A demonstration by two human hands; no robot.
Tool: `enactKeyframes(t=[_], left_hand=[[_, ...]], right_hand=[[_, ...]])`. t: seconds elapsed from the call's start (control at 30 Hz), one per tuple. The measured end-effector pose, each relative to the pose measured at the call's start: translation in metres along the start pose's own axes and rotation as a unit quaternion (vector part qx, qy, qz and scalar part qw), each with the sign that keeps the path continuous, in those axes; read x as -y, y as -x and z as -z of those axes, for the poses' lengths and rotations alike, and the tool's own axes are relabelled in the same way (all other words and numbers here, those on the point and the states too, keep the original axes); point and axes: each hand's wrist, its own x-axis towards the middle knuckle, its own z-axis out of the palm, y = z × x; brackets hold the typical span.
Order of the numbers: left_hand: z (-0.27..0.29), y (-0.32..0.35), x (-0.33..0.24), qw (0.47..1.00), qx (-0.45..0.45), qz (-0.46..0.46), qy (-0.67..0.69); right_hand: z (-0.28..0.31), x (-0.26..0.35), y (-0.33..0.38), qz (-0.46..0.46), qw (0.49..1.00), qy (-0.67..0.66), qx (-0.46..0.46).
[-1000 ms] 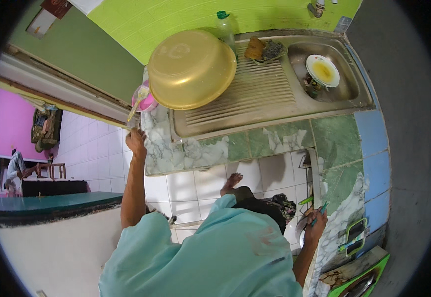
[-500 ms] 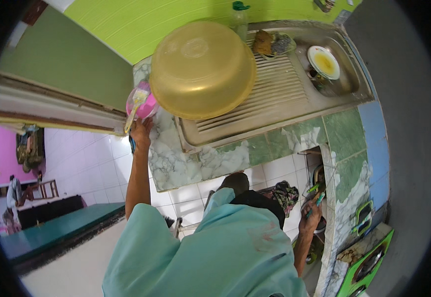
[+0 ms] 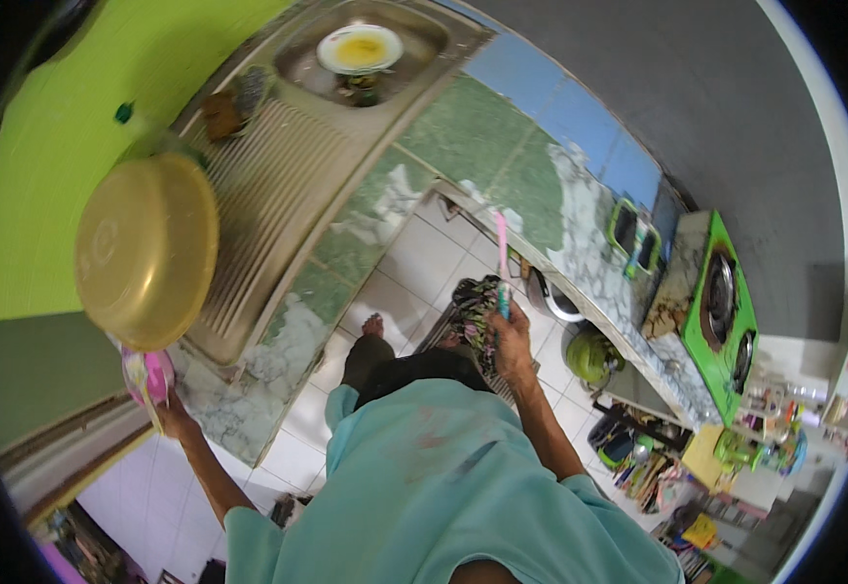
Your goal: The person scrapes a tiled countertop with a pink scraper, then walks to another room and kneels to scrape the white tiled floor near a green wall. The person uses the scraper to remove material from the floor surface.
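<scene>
At the counter's left corner, my left hand [image 3: 177,417] is against the near side of a pink bowl [image 3: 156,373], its fingers partly hidden. A brush with a pale yellowish handle [image 3: 158,419] lies across that bowl. My right hand [image 3: 513,343] is closed around a slim toothbrush-like thing [image 3: 502,248], pink at its upper end and teal near the fingers. It is held up over the floor beside the counter's inner edge. An upside-down gold basin [image 3: 147,255] rests on the sink's drainboard, right beside the pink bowl.
A white plate with yellow liquid [image 3: 361,49] sits in the sink bowl [image 3: 424,39]. A sponge [image 3: 221,116] lies on the drainboard. To the right are a green-rimmed tray [image 3: 635,237] and a green stove [image 3: 721,292]. A green gas cylinder [image 3: 591,355] stands below the counter.
My view has swung to the right, bringing the stove and shelves into sight. My right hand has come up from beside the counter opening, with the pink end now showing. My left hand stays by the bowl.
</scene>
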Motion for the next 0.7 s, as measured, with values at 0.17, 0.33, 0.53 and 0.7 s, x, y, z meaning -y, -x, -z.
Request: enactKeyframes(t=[0.17, 0.33, 0.53, 0.7], left_hand=[[0.006, 0.077, -0.016, 0.998, -0.029, -0.042, -0.044], [-0.04, 0.173, -0.047, 0.978, 0.022, -0.053, -0.202], [-0.071, 0.226, -0.031, 0.979, 0.091, 0.013, -0.183], [-0.153, 0.289, -0.018, 0.822, 0.267, -0.204, -0.46]], right_hand=[[0.025, -0.001, -0.003, 0.102, 0.989, 0.089, -0.051], [0.071, -0.002, -0.017, 0.283, 0.922, 0.228, -0.133], [0.143, -0.007, -0.025, 0.228, 0.915, 0.283, -0.176], [0.196, -0.028, -0.029, 0.252, 0.89, 0.333, -0.185]])
